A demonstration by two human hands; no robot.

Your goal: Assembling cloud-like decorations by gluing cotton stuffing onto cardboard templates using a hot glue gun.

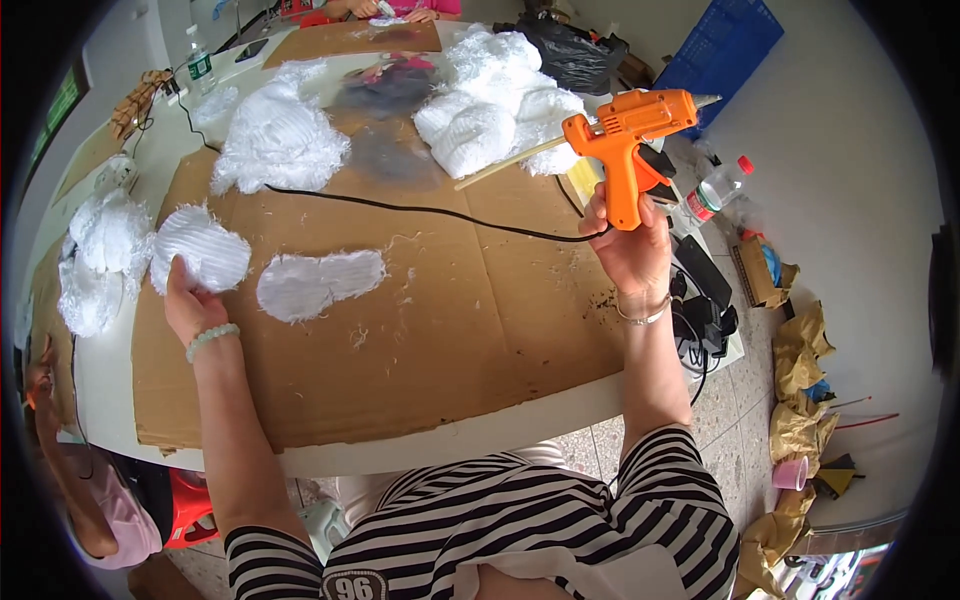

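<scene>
The short-sleeved top (450,510) is striped black and white, the bracelet (212,340) pale green beads, the bangle (645,313) silvery.

Cardboard (430,350) on table (500,430); fabric piece (320,285) on cardboard, fabric heaps (280,135) behind

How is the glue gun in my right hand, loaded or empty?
Loaded: a long pale glue stick juts from the rear of the orange gun.

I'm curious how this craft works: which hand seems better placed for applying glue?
Probably the right hand: it holds the orange glue gun, while the left hand holds a white fabric piece.
</scene>
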